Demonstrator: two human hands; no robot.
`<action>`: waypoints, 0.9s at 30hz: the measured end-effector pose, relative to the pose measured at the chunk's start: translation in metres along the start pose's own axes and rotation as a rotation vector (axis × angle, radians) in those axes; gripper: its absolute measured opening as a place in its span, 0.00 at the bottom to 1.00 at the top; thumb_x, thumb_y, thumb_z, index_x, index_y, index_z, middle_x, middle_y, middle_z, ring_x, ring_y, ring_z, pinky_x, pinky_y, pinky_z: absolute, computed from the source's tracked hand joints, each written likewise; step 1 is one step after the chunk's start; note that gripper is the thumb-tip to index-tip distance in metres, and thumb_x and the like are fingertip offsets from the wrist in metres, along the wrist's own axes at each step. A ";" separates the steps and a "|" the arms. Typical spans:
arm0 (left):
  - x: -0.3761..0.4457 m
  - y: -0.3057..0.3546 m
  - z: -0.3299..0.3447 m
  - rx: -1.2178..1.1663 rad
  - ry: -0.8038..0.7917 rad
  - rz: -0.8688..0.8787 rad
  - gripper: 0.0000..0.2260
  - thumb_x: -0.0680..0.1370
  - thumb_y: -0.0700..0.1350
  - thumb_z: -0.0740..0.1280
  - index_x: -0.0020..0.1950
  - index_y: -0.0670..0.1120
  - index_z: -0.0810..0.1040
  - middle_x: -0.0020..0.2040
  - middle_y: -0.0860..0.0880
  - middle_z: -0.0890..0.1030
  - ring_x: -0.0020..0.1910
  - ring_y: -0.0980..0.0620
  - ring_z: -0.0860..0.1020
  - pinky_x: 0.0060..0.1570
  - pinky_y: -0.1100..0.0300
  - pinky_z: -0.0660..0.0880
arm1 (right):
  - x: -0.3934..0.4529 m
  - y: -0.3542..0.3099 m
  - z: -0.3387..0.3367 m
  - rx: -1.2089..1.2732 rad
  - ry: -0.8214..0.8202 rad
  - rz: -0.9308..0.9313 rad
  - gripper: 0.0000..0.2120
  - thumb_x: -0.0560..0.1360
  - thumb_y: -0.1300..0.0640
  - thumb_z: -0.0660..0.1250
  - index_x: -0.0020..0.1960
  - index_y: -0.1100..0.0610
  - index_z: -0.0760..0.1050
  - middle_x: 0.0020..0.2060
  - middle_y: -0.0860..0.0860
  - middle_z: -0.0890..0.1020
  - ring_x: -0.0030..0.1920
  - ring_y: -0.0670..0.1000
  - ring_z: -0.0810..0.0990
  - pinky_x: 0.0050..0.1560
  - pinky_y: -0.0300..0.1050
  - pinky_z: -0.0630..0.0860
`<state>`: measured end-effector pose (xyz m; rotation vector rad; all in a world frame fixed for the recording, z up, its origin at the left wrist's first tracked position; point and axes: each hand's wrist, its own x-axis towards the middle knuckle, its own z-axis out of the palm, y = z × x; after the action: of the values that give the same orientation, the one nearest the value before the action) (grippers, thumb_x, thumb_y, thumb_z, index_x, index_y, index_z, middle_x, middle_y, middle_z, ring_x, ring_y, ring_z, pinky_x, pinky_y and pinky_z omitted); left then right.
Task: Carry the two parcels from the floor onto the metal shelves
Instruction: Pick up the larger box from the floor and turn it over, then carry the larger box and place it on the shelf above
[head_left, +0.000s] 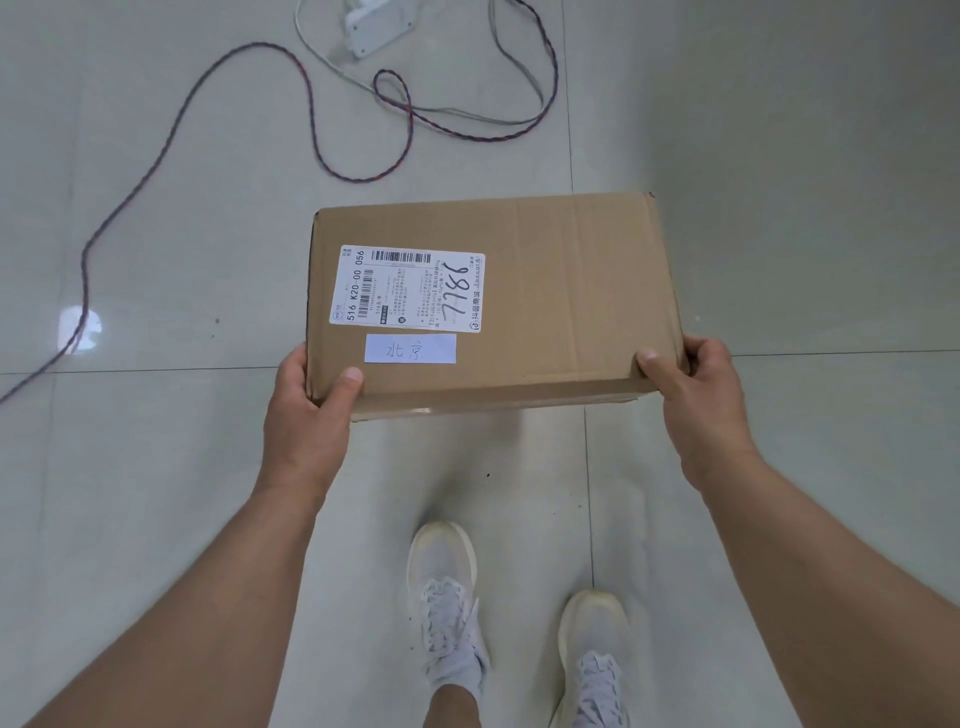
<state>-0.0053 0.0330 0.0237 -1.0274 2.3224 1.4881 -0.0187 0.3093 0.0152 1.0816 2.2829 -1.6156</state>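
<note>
Gripping the cardboard box (545, 291) at its two near corners, the left hand (306, 410) and the right hand (696, 395) are closing around it, thumbs on top. Between both hands the box is hanging above the tiled floor (156, 467), cables (306, 104) lying beyond.

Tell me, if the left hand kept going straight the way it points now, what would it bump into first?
The left hand already grips the cardboard parcel at its near left corner, so the parcel itself is in the way. Beyond it, probably only floor tile left of the box, though depth is unclear.
</note>
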 end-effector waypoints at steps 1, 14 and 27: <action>-0.006 0.007 -0.003 -0.005 0.001 0.004 0.20 0.76 0.45 0.64 0.68 0.51 0.68 0.54 0.54 0.76 0.51 0.54 0.74 0.46 0.67 0.67 | -0.005 -0.006 -0.005 0.001 0.007 -0.008 0.12 0.73 0.58 0.67 0.55 0.54 0.69 0.43 0.46 0.77 0.46 0.47 0.75 0.42 0.32 0.69; -0.099 0.120 -0.057 0.003 -0.013 0.125 0.19 0.76 0.45 0.65 0.66 0.53 0.70 0.46 0.65 0.75 0.45 0.64 0.74 0.41 0.71 0.66 | -0.083 -0.100 -0.099 0.042 0.101 -0.098 0.12 0.74 0.59 0.67 0.57 0.58 0.71 0.49 0.52 0.76 0.48 0.50 0.74 0.41 0.35 0.69; -0.237 0.240 -0.128 0.013 -0.010 0.306 0.15 0.74 0.50 0.66 0.60 0.56 0.72 0.46 0.65 0.76 0.44 0.63 0.74 0.41 0.66 0.68 | -0.193 -0.210 -0.221 0.079 0.235 -0.213 0.09 0.73 0.58 0.66 0.51 0.57 0.69 0.37 0.44 0.73 0.36 0.42 0.71 0.37 0.36 0.67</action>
<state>0.0402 0.0893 0.3767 -0.6808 2.5683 1.5710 0.0532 0.3760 0.3628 1.1342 2.5823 -1.7524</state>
